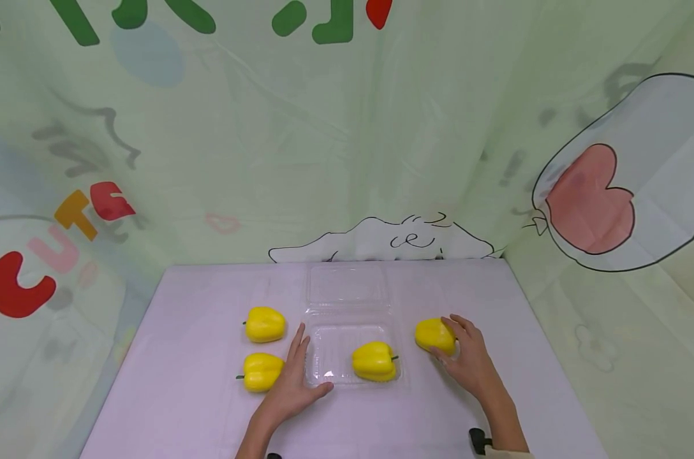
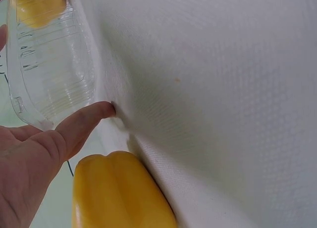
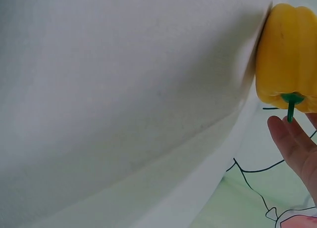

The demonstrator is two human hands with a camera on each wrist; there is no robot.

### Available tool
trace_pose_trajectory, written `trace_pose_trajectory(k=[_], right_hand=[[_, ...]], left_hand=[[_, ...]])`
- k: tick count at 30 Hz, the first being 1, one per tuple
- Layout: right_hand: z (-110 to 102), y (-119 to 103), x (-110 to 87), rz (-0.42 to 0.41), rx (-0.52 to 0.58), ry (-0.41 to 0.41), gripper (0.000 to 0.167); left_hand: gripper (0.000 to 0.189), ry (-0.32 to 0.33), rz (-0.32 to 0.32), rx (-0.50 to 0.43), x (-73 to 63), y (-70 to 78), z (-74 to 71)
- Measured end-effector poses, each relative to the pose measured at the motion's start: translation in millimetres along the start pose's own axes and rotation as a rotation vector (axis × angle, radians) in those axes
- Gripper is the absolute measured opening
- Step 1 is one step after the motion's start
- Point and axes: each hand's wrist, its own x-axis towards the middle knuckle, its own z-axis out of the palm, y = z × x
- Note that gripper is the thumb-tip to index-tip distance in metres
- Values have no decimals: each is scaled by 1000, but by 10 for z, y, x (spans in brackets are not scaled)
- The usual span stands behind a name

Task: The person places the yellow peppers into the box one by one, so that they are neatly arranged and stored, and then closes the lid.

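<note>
A clear plastic clamshell container lies opened on the table, its lid laid back behind the tray. One yellow bell pepper sits in the tray's right part, stem to the right. My left hand is at the tray's left front corner, fingers stretched along its side and thumb spread toward the front. To the right of the tray lies another yellow bell pepper. My right hand reaches around its stem end, thumb and fingers spread; in the right wrist view the fingertips are close beside the green stem.
Two more yellow bell peppers, a rear one and a front one, lie left of the container, stems to the left. The front one is partly behind my left hand. A printed curtain rises along the back and sides of the white table.
</note>
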Motion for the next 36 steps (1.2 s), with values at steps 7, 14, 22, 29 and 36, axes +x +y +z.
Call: trace_pose_trajectory(k=[7, 14, 22, 29, 36], right_hand=[[23, 31, 5, -29, 7, 23, 71], [42, 41, 16, -27, 7, 29, 72], [41, 57, 23, -16, 34, 22, 74], [52, 71, 24, -25, 32, 31, 71], [67, 76, 28, -17, 42, 31, 72]], left_hand=[[111, 4, 4, 9, -3, -7, 2], [111, 0, 8, -4, -6, 0, 1], [111, 0, 5, -4, 2, -12, -1], [111, 0, 5, -6, -7, -4, -2], [110, 1, 6, -8, -18, 14, -11]])
